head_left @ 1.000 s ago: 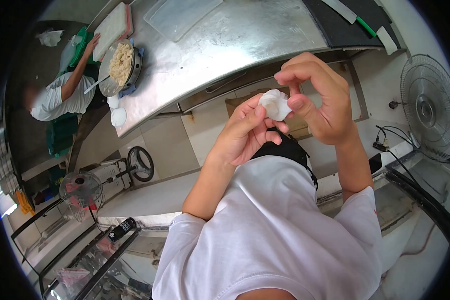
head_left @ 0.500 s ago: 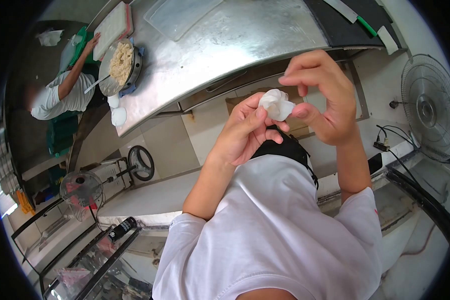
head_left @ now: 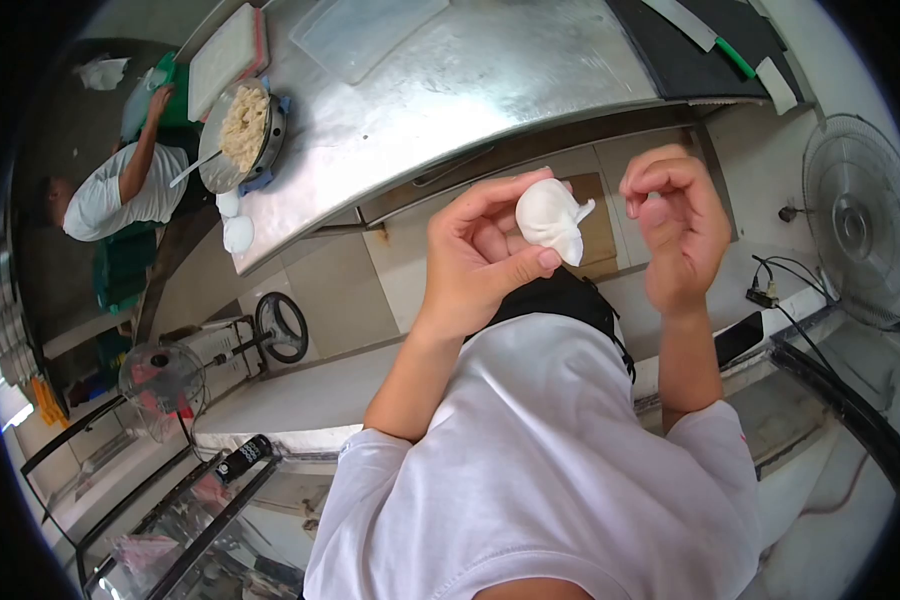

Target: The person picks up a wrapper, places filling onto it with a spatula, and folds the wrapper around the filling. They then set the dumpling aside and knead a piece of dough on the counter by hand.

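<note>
My left hand holds a round white dumpling between its thumb and fingertips. The dumpling's wrapper is gathered into pleats, with a twisted tip and a loose flap on the right side. Apart from it, to the right, my right hand is raised with fingers curled and thumb against them. A tiny pale bit shows at those fingertips, too small to name. On the steel table stands a metal bowl of pale, lumpy filling with a light-handled utensil in it. Two white rounded lumps sit by the table corner.
The steel table carries a clear plastic tray, a white tray and a green-handled knife on a black board. A co-worker is at the far left. A fan stands at right, beside cables and a phone.
My right hand has come away from the dumpling, moving right and down, with its fingers curling in. My left hand has turned the dumpling. The co-worker's hand has left the white tray.
</note>
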`<state>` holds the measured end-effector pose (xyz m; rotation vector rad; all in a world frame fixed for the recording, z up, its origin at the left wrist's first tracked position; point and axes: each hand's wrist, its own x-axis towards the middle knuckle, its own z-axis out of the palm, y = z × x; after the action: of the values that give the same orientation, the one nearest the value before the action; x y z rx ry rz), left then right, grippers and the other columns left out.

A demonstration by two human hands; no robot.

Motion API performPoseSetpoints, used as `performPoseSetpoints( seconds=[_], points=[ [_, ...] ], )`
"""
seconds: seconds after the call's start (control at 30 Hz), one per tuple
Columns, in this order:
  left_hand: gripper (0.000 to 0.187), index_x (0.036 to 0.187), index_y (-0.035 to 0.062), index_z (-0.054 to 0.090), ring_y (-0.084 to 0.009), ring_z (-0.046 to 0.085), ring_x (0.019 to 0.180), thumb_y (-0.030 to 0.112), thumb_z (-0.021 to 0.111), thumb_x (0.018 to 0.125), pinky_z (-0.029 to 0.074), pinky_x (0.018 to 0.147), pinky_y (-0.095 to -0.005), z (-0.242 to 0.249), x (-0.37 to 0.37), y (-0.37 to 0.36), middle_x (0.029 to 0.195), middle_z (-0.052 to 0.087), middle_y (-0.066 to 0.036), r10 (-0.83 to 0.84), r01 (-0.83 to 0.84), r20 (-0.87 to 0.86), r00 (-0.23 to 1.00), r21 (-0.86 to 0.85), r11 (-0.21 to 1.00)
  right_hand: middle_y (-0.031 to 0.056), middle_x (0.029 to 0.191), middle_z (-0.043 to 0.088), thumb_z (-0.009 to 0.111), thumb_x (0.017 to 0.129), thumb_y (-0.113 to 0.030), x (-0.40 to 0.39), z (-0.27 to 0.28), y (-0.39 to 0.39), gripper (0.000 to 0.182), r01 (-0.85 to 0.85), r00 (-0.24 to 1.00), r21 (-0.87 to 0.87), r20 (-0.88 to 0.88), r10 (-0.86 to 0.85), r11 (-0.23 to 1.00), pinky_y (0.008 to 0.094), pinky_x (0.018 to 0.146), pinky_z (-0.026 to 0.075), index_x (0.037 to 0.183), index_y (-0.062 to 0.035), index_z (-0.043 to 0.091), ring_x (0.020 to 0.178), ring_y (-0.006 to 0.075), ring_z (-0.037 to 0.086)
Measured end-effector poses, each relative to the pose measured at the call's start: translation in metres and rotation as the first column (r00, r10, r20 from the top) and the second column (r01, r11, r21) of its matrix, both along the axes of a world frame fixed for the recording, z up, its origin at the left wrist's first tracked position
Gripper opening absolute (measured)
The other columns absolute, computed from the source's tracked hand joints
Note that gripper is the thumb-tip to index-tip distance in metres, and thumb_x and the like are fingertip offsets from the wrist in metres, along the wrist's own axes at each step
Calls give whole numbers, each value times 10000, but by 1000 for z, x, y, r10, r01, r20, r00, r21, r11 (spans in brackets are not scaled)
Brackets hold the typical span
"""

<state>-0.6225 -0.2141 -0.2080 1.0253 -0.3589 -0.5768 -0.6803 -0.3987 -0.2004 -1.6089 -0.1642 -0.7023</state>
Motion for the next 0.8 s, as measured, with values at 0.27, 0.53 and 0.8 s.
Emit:
performPoseSetpoints(
  seconds=[0.27,0.53,0.8],
  points=[
    [617,1272,-34,573,-283,589,1170,-48,821,707,540,958,-360,4,5,-2,1304,547,-233,10,-14,350,937,10,1000,69,620,475,521,1010,-317,-19,-21,38,391,-31,962,65,-269,48,997,294,497,324,782,0,525,539,148,408],
    [511,1263,-37,589,-228,610,1133,-26,776,787,533,969,-351,3,-1,-4,1253,578,-153,78,-82,250,965,4,997,139,648,471,519,999,-219,-11,-30,39,326,84,978,-175,-174,-115,981,371,505,346,759,2,505,529,269,420],
    [416,1264,30,545,-205,633,1081,-7,684,873,551,865,-319,-53,32,-10,1272,607,-158,-6,-11,-315,949,-53,999,43,690,509,394,1023,-510,23,-74,18,580,122,961,119,-263,-88,985,254,540,333,758,-8,512,603,108,440]
  ],
)
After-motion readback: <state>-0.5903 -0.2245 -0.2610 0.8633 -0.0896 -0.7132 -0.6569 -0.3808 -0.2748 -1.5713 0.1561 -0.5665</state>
